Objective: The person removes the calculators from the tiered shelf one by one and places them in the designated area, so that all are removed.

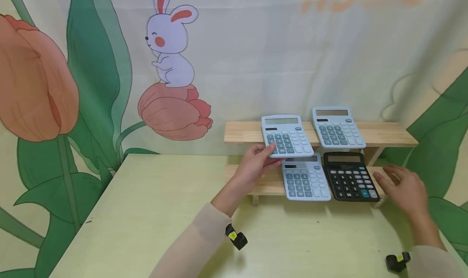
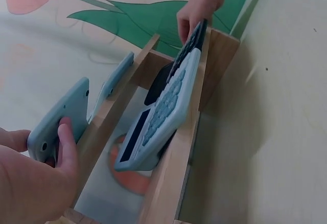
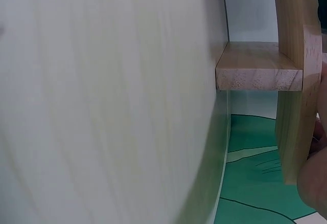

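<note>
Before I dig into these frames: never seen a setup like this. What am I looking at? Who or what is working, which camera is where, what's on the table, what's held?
No robot here: these are a person's bare hands. The wide picture comes from a camera worn on the head, looking forward and down. The other two come from wrist cameras, one per arm, each showing that hand's work from close by.

On the pale table stands a two-level wooden rack. One light blue calculator leans on its upper level; below sit another light blue one and a black calculator.

The left hand holds a third light blue calculator, thumb on the keys. The right hand is at the rack's right end; whether it grips the wood is unclear.
</note>
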A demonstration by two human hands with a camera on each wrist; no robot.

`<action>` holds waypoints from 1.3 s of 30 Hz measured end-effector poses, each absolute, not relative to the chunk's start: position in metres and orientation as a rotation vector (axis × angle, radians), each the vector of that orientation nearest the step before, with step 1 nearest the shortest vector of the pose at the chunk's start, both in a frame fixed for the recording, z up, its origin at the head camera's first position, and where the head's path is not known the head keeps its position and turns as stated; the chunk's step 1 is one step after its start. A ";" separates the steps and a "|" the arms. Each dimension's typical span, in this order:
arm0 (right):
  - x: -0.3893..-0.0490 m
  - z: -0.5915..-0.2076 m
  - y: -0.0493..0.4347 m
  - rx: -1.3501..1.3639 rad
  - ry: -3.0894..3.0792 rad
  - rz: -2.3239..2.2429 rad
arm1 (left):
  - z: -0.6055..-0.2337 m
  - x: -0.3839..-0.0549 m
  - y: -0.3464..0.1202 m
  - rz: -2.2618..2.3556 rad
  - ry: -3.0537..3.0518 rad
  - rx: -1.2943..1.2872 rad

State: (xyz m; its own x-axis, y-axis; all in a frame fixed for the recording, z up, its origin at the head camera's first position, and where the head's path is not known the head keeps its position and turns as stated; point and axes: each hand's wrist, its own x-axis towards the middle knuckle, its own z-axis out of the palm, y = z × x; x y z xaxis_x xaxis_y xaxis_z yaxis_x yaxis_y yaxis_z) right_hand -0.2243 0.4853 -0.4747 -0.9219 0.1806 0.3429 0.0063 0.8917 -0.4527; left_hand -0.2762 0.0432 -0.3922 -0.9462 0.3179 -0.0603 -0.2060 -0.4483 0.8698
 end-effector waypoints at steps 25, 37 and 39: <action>-0.227 -0.474 0.482 -0.149 -2.665 0.622 | -0.376 -0.241 -0.092 2.348 1.774 0.183; -0.226 -0.473 0.482 -0.140 -2.674 0.626 | -0.368 -0.249 -0.198 2.336 2.092 0.125; -0.225 -0.473 0.482 -0.143 -2.679 0.622 | -0.369 -0.251 -0.213 2.326 2.119 0.120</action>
State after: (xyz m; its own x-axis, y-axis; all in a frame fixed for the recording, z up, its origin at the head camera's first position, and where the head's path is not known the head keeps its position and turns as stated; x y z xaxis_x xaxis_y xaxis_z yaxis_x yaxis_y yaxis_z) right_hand -0.2255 0.4820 -0.4732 -0.9205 0.1828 0.3454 0.0120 0.8967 -0.4426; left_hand -0.2508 -0.2125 -0.3694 -0.9971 0.0457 0.0613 0.0568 -0.0942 0.9939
